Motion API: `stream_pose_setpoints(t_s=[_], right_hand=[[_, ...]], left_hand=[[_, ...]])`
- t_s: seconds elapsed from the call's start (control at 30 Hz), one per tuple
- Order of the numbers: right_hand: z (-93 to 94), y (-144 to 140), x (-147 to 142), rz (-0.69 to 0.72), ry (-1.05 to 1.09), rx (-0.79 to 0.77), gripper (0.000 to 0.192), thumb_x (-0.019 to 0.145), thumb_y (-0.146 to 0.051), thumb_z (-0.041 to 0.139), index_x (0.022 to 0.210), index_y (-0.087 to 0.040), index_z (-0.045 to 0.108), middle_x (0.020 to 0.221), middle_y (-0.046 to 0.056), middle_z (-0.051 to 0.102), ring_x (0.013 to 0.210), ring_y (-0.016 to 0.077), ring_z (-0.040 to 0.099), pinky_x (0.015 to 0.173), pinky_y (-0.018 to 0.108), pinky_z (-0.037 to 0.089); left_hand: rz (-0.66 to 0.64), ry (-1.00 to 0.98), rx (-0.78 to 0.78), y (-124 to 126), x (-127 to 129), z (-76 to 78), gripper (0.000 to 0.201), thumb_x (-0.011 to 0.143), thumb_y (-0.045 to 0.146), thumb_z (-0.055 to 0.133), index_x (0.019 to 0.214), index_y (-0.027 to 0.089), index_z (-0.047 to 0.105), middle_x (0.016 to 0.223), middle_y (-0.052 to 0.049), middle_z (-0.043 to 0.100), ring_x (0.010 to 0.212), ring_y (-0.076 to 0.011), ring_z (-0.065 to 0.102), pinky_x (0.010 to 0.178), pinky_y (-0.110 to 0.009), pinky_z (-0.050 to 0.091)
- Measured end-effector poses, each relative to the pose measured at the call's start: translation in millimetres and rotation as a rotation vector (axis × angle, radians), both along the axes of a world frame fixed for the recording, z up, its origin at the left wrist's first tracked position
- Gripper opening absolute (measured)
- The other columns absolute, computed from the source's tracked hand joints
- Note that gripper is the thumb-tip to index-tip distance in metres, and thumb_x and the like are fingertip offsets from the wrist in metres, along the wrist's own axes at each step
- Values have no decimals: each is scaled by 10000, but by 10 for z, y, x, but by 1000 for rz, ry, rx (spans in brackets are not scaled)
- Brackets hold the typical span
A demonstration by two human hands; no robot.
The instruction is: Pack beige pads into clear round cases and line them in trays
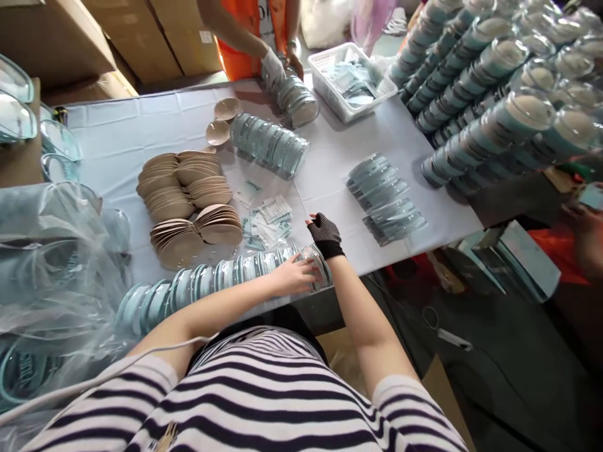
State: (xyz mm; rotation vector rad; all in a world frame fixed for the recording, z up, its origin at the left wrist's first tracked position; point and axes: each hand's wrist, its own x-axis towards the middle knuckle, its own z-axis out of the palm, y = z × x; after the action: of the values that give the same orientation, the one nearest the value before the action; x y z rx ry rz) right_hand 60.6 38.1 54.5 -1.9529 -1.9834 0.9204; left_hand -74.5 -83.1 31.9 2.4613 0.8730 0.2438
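A long row of nested clear plastic packages with teal bands lies along the near table edge. My bare left hand grips its right end, fingers spread across the last packages. Just beyond that end is my right hand, in a black fingerless glove. Its bare fingertips are a little apart and bent toward the left, with nothing visible in them. Loose printed cards are scattered to the left of that hand. Farther left, tan cup-shaped pads are stacked in overlapping rows.
Another row of packages lies mid-table, with a shorter group at right. Across the table, a person in orange handles a row beside a white basket of cards. Tall package stacks crowd the right; plastic-wrapped packages stand left.
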Motion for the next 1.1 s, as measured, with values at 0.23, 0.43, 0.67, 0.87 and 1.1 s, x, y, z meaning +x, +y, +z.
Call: stream_pose_setpoints(t_s=[0.23, 0.43, 0.67, 0.87, 1.1], right_hand=[[-772, 915, -1050, 62, -275, -181, 586, 782, -452, 695, 1277, -176, 544, 1206, 154, 656, 1145, 296, 584, 925, 403, 433], [-805, 954, -1039, 187, -292, -133, 264, 897, -322, 491, 1044, -193, 668, 1066, 104, 687, 953, 218, 620, 808, 320, 424], [-196, 372, -1137, 282, 40, 73, 338, 869, -331, 461, 845, -123, 726, 1023, 143, 684, 947, 223, 617, 837, 297, 455], [284, -996, -1417, 450, 694, -44, 325, 884, -423, 501, 968, -198, 720, 1215, 87, 661, 1138, 220, 598, 994, 350, 454], [215, -1519, -1485, 119, 693, 59, 437, 735, -403, 645, 1117, -193, 626, 1186, 101, 641, 1092, 228, 590, 981, 385, 467]], left_hand=[[433, 62, -93, -451, -740, 119, 323, 939, 354, 503, 1226, 338, 650, 1316, -47, 634, 1364, -271, 453, 1177, -578, 226], [639, 302, -140, -864, -1266, 27, 815, 752, 484, 742, 1475, 300, 413, 1568, -108, 347, 1450, -379, 269, 1145, -618, 223], [866, 62, 8, -689, -1065, -133, 960, 799, 531, 689, 1558, 196, 205, 1601, -188, 226, 1493, -350, 160, 1192, -565, 147], [1021, -553, 17, -552, -1417, 84, 553, 890, 331, 565, 1418, 188, 483, 1451, -146, 504, 1380, -300, 428, 1166, -507, 302], [909, -1273, -756, -870, -1395, 378, 663, 743, 257, 710, 1381, 212, 532, 1261, -106, 655, 1144, -284, 623, 981, -430, 496]])
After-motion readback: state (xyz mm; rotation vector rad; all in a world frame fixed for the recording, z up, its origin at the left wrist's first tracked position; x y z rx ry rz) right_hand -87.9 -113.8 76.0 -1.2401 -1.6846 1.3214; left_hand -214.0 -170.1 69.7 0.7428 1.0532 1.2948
